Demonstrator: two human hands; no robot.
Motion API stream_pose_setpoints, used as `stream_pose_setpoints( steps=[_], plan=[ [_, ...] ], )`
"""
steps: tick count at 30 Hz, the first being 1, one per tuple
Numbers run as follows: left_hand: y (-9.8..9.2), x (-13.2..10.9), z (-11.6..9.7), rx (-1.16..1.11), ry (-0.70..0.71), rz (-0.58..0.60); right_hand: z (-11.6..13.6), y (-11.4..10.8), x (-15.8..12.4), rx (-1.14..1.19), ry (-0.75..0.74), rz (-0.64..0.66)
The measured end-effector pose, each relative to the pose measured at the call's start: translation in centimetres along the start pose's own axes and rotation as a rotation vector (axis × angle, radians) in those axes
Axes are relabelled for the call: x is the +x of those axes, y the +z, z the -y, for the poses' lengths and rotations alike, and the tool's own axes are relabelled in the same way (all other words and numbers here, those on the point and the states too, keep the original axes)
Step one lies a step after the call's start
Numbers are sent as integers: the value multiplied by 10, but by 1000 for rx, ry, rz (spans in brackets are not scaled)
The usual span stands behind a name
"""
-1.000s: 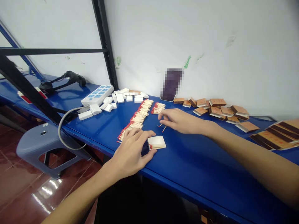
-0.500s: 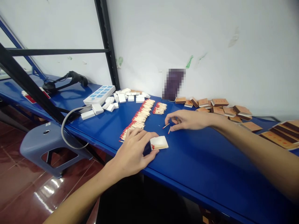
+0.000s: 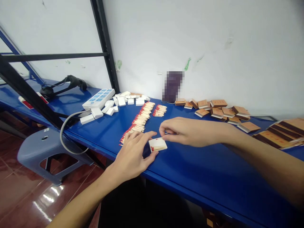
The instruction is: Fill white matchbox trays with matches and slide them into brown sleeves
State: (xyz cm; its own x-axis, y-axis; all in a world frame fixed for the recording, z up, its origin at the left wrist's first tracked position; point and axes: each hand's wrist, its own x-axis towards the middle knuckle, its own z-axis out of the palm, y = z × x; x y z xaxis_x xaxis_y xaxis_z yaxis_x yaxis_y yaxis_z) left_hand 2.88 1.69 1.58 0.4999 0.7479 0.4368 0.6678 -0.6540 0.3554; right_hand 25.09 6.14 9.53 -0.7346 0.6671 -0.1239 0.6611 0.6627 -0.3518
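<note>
A small white matchbox tray (image 3: 155, 143) lies on the blue table, with a few red-tipped matches (image 3: 159, 148) along its near side. My left hand (image 3: 134, 153) steadies the tray from the left, thumb at its near corner and fingers at the far side. Over the tray's far right corner, my right hand (image 3: 177, 131) pinches matches; their red heads show above the tray, while the fingers cover most of the sticks. Beyond my left hand runs a long row of matches (image 3: 142, 120). A smaller pile of matches (image 3: 160, 110) lies to its right.
White trays (image 3: 121, 101) cluster at the back left beside a power strip (image 3: 99, 98). Brown matchbox sleeves (image 3: 217, 112) lie along the wall, with more sleeves (image 3: 280, 134) at right. A blurred dark object (image 3: 173, 86) leans on the wall. A stool (image 3: 45, 148) stands below.
My right hand has moved left and nearer, bringing the matches from the bare table to over the tray. My left hand stays at the tray. The view has shifted slightly.
</note>
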Motion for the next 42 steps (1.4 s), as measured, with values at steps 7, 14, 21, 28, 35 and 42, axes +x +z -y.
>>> stream_pose_setpoints(
  steps=[7,14,21,28,35,42],
  plan=[
    [1,1,1,16,48,3,-4,4,11,-140,68,-97],
    [1,0,2,52,76,6,-41,9,14,-192,163,68],
    [0,2,1,26,20,1,-8,-6,0,-43,87,35],
    [1,0,1,15,22,-1,2,10,7,35,-9,36],
    [1,1,3,16,75,9,-25,4,12,-18,70,-40],
    [-3,0,3,-16,88,122,-66,19,36,-308,267,-321]
  ],
)
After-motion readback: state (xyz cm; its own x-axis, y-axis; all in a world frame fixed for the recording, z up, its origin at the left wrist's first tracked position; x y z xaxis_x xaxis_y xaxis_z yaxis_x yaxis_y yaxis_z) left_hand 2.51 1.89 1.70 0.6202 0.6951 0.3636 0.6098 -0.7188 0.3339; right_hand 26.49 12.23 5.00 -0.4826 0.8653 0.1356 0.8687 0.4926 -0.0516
